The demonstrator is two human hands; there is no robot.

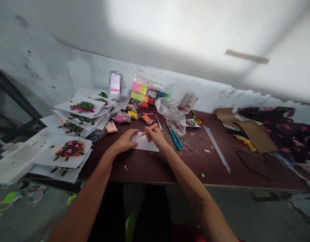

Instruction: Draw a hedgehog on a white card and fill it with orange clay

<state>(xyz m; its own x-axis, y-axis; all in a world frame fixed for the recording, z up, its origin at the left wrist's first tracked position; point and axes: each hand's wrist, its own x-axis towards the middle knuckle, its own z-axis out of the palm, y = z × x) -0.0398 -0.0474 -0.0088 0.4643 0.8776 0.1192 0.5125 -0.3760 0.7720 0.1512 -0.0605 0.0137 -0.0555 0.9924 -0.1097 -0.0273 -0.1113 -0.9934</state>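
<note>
The right hand (155, 135) pinches a short orange stick (145, 130) with its fingers (148, 129) closed around the stick's upper part, though the knuckles hide part of the grip. The stick's long axis runs slantwise, and its free tip points down and to the left, toward the left hand (124, 141). That tip lies over a white paper (146, 144) on the brown surface (195, 169); from this view, I cannot tell whether they touch. The left hand is the nearer hand to the tip, just beside it, lying flat and open on the paper's left part. The paper sits between the two hands. Just right of the right hand lie teal scissors (175, 139), and farther back are a pack of coloured clay (150, 92) and a crumpled plastic bag (173, 116). To the left, white sheets (80, 114) bearing dark and pink pictures lie piled in overlapping stacks.
</note>
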